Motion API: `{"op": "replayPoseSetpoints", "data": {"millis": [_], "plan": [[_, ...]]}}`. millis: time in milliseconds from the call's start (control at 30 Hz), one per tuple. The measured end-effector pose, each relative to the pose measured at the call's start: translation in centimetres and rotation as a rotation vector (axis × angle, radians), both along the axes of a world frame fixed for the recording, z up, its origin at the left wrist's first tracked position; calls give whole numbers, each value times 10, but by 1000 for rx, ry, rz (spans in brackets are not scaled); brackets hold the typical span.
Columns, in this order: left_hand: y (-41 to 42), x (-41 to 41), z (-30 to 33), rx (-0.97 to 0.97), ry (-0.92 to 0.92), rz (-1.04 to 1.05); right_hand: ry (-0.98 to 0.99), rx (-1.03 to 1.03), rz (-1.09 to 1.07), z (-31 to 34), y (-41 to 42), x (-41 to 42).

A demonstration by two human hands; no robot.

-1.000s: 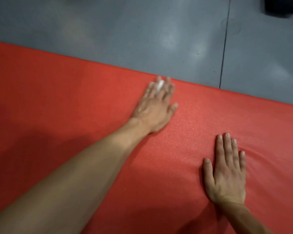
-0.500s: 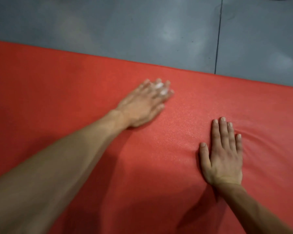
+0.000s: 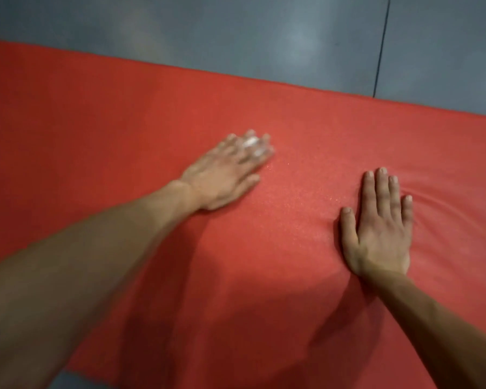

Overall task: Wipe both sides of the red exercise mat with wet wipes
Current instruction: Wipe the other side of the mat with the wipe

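Red exercise mat lies flat beneath both hands; your left hand, pressing the wet wipe under flat fingers, has swept leftward from your right hand, which stays flat, grasping nothing

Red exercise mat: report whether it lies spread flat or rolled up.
Spread flat. The red exercise mat lies open across the grey floor, with slight wrinkles beside the right hand pressing it.
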State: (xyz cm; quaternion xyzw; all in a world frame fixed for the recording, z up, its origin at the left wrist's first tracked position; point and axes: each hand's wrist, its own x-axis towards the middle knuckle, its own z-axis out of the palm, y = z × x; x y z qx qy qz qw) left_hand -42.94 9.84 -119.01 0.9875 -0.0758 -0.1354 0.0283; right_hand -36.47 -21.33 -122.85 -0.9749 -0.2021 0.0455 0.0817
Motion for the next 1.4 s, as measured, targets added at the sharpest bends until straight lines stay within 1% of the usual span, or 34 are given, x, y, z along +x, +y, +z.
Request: {"op": "replayPoseSetpoints", "data": {"millis": [67,100,133,167,200,267,300,333,367,400,467,500,533,567,633,700,733,767,800,867,900,933,967,1033,1067,1100,1133,1167,1233,1267,1300,1333,1400], "plan": [[18,-3,-2,-1,-16,397,-10,-6,-3,-2,-1,-1],[15,-4,-3,1,-6,508,-14,-8,-2,-2,-1,-1],[4,-5,-4,-1,-17,546,-16,-4,1,-2,0,0],[-13,-5,-4,-11,-27,495,-18,-1,-1,-2,-1,1],[-29,-6,-4,-35,-28,381,-20,-2,2,-2,-1,1],[-50,-10,-2,-94,-10,70,-25,-5,3,-3,-2,1],[-49,-12,0,-85,2,-58,-28,-4,5,-3,-2,1],[-41,-10,2,-55,-7,-102,-32,-5,8,-4,-1,2],[-27,-8,1,-16,-16,-35,-35,-3,9,-5,-2,2],[-10,-5,-1,-1,-21,125,-40,-1,8,-5,-2,2],[22,-8,-2,-36,-40,527,-50,5,12,-6,-1,2],[25,-12,-2,-57,-41,624,-53,9,11,-6,-1,3],[15,-18,-3,-48,-41,617,-58,11,12,-7,-1,3],[-3,-26,-6,-24,-47,523,-64,11,14,-7,-1,2],[-47,-41,-8,-55,-52,185,-66,12,16,-7,-1,2],[-60,-49,-5,-89,-1,-111,-61,9,20,-6,-1,2],[-50,-45,-5,-78,-14,-146,-63,8,19,-7,-2,2],[-37,-39,-6,-37,-46,-69,-64,9,24,-7,-1,1],[-20,-35,-7,-11,-64,98,-64,14,28,-7,-1,2],[9,-35,-4,-51,-51,509,-68,15,19,-7,-2,2],[9,-41,-4,-73,-40,600,-73,14,19,-7,-2,3],[-2,-49,-3,-64,-39,583,-73,14,22,-7,-1,2],[-18,-60,-3,-44,-35,472,-68,14,26,-6,-1,2],[-51,-91,0,-68,-19,159,-54,14,21,-4,-2,2],[-58,-108,1,-75,-10,48,-52,14,19,-4,-2,2],[-55,-121,0,-54,-20,-8,-50,13,22,-4,-1,2],[-47,-129,-2,-38,-36,48,-46,11,24,-5,-1,2],[-35,-133,-4,-19,-45,195,-44,13,22,-5,-2,2],[-13,-139,-3,-27,-21,622,-42,21,16,-4,-1,3],[-10,-140,-3,-44,-14,753,-44,22,14,-5,-1,2],[-19,-140,-4,-48,-18,783,-45,24,14,-5,-1,2],[-36,-140,-5,-39,-38,724,-44,25,16,-5,0,3],[-82,-143,-4,-24,-44,409,-39,23,17,-3,-1,2]]}}
